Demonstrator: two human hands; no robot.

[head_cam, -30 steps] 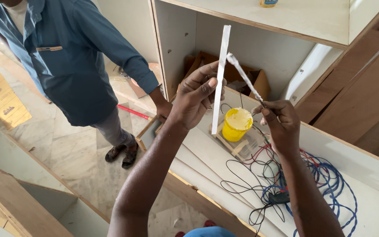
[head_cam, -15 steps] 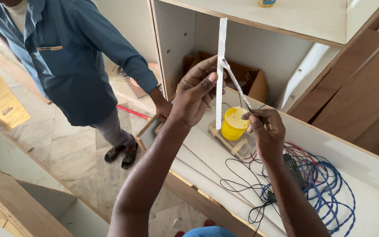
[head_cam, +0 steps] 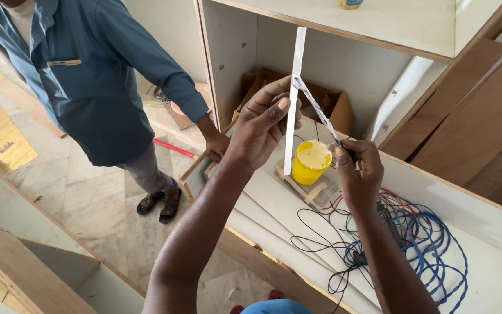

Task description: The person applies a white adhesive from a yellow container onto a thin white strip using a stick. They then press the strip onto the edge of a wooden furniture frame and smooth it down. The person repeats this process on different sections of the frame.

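We hold the white edge-band strip (head_cam: 293, 99) upright with our left hand (head_cam: 262, 125), fingers (head_cam: 274, 110) pressed around its middle. Our right hand (head_cam: 358, 168) pinches the thin peeled layer (head_cam: 316, 107) between thumb and forefinger, fingers closed tight on its lower end. Compared with a second ago, our right hand sits lower and further from the strip, and the peeled layer runs longer and tauter, branching off high on the strip just above our left thumb. So the backing is coming away, and more of the strip below the split is bare; we judge the peel partly done, upper part still joined. The strip hangs over the yellow tub (head_cam: 311, 161), not touching it as far as we can tell. The tub sits on small wood blocks (head_cam: 309, 189) on the white worktop (head_cam: 483, 232), near the blue cable coil (head_cam: 431, 244). A person in a blue shirt (head_cam: 94, 75) stands at left, hand on the cabinet edge.
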